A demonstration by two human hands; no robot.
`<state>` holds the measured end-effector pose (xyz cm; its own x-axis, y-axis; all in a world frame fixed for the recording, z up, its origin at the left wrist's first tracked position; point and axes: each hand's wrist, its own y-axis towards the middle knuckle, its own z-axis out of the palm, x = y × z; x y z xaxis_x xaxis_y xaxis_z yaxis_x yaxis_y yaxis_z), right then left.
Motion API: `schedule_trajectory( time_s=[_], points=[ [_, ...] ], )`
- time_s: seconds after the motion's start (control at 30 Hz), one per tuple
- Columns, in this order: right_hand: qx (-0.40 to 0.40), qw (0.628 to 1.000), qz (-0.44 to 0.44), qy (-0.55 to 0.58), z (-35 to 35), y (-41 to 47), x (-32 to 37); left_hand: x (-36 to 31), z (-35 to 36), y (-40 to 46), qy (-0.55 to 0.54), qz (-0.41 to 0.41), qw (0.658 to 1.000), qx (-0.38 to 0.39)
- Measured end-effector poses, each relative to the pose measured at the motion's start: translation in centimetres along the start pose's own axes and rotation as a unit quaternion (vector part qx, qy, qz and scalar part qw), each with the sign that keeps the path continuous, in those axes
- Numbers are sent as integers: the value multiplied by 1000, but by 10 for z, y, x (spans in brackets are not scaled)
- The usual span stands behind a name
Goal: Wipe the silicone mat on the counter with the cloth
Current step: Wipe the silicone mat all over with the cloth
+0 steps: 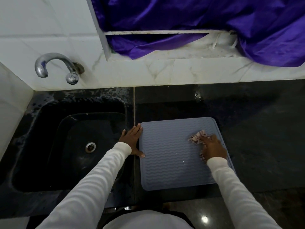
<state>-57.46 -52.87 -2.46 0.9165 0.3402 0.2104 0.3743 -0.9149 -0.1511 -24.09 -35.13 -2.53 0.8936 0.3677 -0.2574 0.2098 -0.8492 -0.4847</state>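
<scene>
A: Item 1, silicone mat (171, 156). Grey, wavy ribs, lying flat on the dark counter (255, 129), just right of the sink (69, 146). A few droplets show near the mat's middle.

B: Item 2, cloth (196, 138)?

A: Pale, patterned, bunched on the mat's right portion. The right hand (213, 148) lies on top of it, fingers bent over the wad and pressing it down. How much cloth sits under the palm is hidden.

B: Item 3, left hand (131, 140)?

A: Spread flat on the counter at the mat's left edge, fingertips and thumb touching that edge; it appears to be steadying the mat.

B: Handling advice for the stroke?

A: My judgement: keep the left hand braced so the mat does not slide, flatten the cloth for wider contact, and draw it along the ribs so it reaches into the grooves. The droplets near the middle look worth a pass. The near and left parts of the mat probably need passes too.

B: Entries that cannot be confirmed?

A: Whether the cloth is damp. The mat's right border, partly covered by the right sleeve (239, 192). The mat's cleanliness in this dim light. The underside, unseen.
</scene>
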Motion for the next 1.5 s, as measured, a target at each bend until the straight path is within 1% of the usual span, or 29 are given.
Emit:
schedule_trajectory(
  time_s=[0.1,0.17,0.3,0.47,0.5,0.57,0.63,0.73,0.83,0.93,1.0,1.07,1.17,1.3,1.47,1.5],
  points=[
    [-3,999,44,-30,-15,16,-39,1,0,0,1,3,1000,-3],
    [2,997,71,-29,-24,24,-53,1,1,0,-1,3,1000,-4],
    [-3,997,79,-18,-24,27,-54,0,3,2,-6,4,1000,-6],
    [-27,992,112,58,-23,20,-43,0,2,3,1,3,1000,1],
    [-34,991,104,73,-24,16,-36,-1,2,3,2,3,1000,1],
    [-52,992,59,100,-24,6,-10,-3,1,2,3,3,1000,2],
    [-53,992,-3,112,-21,-9,29,-3,-1,2,7,3,1000,6],
    [-12,985,-110,134,-8,-37,97,-3,-4,2,22,6,1000,9],
    [37,970,-211,115,15,-65,160,-5,-6,2,31,-1,1000,1],
    [124,960,-247,51,45,-76,180,-5,-6,2,47,-8,999,-6],
    [138,952,-272,8,56,-74,166,-3,-5,3,40,-7,999,-3],
    [134,956,-259,-15,50,-68,150,-2,-5,3,29,-6,1000,0],
    [112,972,-207,-17,35,-56,127,-1,-5,3,18,0,1000,9],
    [108,984,-140,-19,23,-33,81,0,-5,2,9,0,1000,9],
    [58,997,-32,-44,-1,-10,6,0,-6,1,4,4,1000,6],
    [49,998,1,-33,-5,-6,-9,0,-6,1,5,5,1000,5]
  ],
)
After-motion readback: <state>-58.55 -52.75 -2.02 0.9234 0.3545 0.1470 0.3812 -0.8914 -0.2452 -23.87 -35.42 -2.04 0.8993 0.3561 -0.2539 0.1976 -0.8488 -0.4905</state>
